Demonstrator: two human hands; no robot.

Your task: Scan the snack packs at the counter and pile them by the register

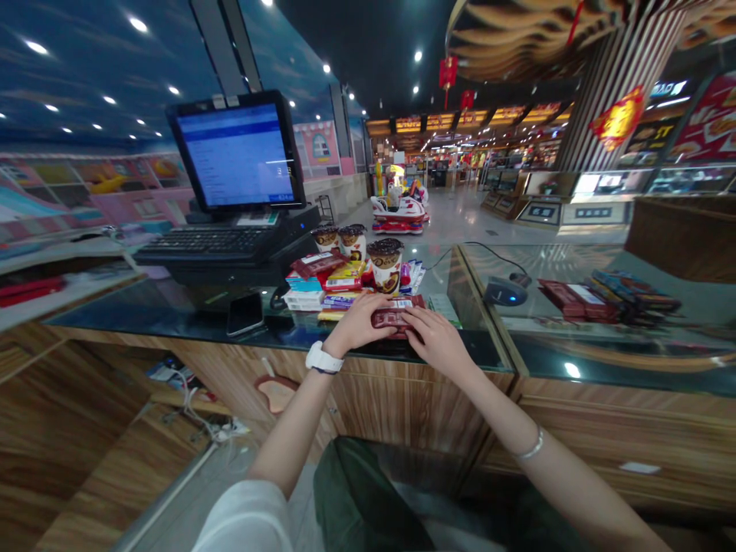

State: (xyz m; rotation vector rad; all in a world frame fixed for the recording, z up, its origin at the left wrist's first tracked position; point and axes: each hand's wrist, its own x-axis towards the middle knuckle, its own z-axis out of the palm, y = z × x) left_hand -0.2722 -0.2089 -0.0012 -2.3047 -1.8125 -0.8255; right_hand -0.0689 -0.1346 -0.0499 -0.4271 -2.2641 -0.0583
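Red packet [394,316] sits centre frame, on or just above the glass counter [172,310], can't tell which. Left hand [357,323] and right hand [435,343] close on it from either end, fingers curled over, grip pinching it between them. Current step: handling this one packet. Snack packets [339,299] lie heaped just behind it. Three paper cups [385,267] stand behind the heap, dark lids on, contents hidden. Phone [245,314] lies left of the hands, barcode scanner [504,291] right. Monitor [235,151] and keyboard [201,241] sit upper left.
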